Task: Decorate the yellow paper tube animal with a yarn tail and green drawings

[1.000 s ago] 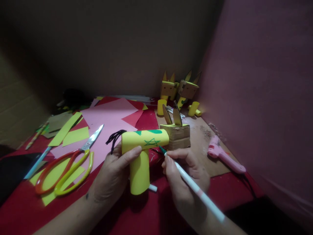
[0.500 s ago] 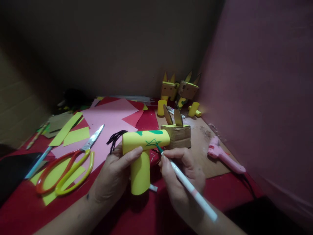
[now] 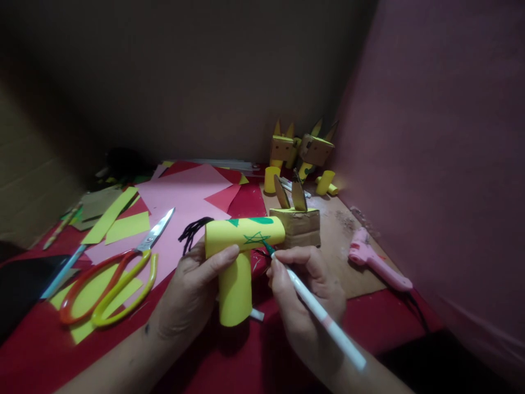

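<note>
Fingers (image 3: 278,266) of the right hand (image 3: 309,293) are pinching a white marker (image 3: 320,314), its green tip meeting the lower right point of a drawn star (image 3: 257,239). The left hand (image 3: 186,290) is grasping a yellow paper figure (image 3: 229,237) from the viewer's left, the thumb lying along the front where the horizontal tube is joining the upright one; the other left fingers are hiding behind the paper. The figure is sitting in the middle of the view, above a red table covering (image 3: 369,328), with a black yarn tail (image 3: 196,230) trailing from one end and a cardboard box head (image 3: 301,229) with two pointed ears standing at the other. Green patches along its top are curving out of sight.

A small white piece (image 3: 257,315) is peeking out beside the upright tube, partly covered and hard to identify. A dark shape (image 3: 28,290) is running off the left edge, and the forearms are leaving the frame at the bottom. Two similar figures (image 3: 282,148) are standing at the back, their bodies partly blocked. Scissors (image 3: 143,253) are lying over coloured paper, and a pink glue gun (image 3: 377,260) is resting on the right. The marker's barrel is showing a pink band, any lettering being too blurred to read.
</note>
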`<state>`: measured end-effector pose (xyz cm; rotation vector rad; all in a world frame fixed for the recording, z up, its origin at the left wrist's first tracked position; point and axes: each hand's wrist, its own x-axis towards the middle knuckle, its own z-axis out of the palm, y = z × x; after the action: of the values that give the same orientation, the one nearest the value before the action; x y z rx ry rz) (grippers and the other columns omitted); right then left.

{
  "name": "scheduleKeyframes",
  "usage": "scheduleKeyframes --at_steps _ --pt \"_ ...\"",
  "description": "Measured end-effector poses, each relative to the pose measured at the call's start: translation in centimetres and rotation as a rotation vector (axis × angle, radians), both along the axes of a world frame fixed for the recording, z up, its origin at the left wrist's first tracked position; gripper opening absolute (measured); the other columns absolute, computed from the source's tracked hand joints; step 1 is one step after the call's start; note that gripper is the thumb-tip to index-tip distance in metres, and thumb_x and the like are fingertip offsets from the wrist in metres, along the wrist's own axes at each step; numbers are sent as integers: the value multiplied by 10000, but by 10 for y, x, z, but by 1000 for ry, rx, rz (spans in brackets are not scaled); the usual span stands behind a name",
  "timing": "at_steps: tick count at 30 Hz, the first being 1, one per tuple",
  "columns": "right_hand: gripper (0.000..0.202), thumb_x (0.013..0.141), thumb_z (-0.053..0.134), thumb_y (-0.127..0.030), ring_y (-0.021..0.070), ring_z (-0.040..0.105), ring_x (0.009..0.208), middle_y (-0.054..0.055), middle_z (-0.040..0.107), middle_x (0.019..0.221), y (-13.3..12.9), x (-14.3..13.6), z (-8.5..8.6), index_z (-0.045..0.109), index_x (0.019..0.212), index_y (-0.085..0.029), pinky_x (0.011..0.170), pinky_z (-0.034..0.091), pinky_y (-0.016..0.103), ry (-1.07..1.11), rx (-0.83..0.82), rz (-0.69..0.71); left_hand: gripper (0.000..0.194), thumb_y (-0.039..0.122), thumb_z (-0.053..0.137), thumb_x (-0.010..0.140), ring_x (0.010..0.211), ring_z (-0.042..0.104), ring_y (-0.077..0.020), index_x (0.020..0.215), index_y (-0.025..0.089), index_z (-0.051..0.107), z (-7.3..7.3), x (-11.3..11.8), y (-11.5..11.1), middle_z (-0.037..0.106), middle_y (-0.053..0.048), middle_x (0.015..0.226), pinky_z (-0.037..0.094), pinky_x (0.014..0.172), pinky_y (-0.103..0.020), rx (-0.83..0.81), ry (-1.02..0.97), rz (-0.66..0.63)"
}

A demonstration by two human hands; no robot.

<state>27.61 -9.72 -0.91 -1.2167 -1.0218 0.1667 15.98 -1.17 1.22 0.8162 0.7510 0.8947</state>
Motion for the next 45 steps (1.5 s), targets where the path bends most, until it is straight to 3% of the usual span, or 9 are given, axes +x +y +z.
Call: scheduleKeyframes --at_steps 6,13,18,24,31,39,45 --pt "62 928 642 -180 117 638 512 -20 690 672 1 1 0 648 892 -230 507 536 216 -11 -9 -16 605 339 990 547 801 736 -248 1083 164 770 1 1 -2 819 -73 923 624 726 -325 -24 -2 21" --pt "73 910 660 -178 112 634 497 -29 693 653 1 2 -1 650 863 -232 499 533 205 1 -45 -39 562 350 983 576 736 721 -224 1065 158 782 0 -1 0 811 -74 892 608 643 -287 -28 18 14" --pt "56 924 658 -194 117 639 517 -29 686 665 1 0 -2 654 890 -239 520 543 214 8 -15 -25 469 339 990 565 775 736 -241 961 173 802 1 1 -1 818 -70 899 630 702 -313 0 -25 4" --pt "73 929 651 -176 106 620 508 -40 671 655 0 2 -3 647 893 -239 516 525 204 3 -20 -5 489 352 995 547 730 721 -229 971 191 813 -4 0 1 814 -61 877 611 653 -297 -10 -4 9" --pt "62 932 642 -172 116 626 520 -26 672 674 0 1 -1 642 909 -229 516 528 219 -3 -16 17 418 326 980 579 781 738 -235 926 173 803 4 1 -2 820 -59 886 627 716 -313 -11 -4 13" --pt "93 925 641 -144 100 586 497 -49 633 641 1 0 1 632 915 -237 480 487 194 -30 15 52 497 309 968 596 839 743 -253 1042 186 786 4 2 -2 821 -70 980 626 787 -347 -14 -19 -1" --pt "87 925 640 -148 117 633 539 -30 665 681 0 1 -2 641 924 -235 509 522 211 10 7 41 407 333 964 610 833 739 -247 942 173 792 3 -1 -2 817 -67 958 623 779 -339 6 -8 -14"
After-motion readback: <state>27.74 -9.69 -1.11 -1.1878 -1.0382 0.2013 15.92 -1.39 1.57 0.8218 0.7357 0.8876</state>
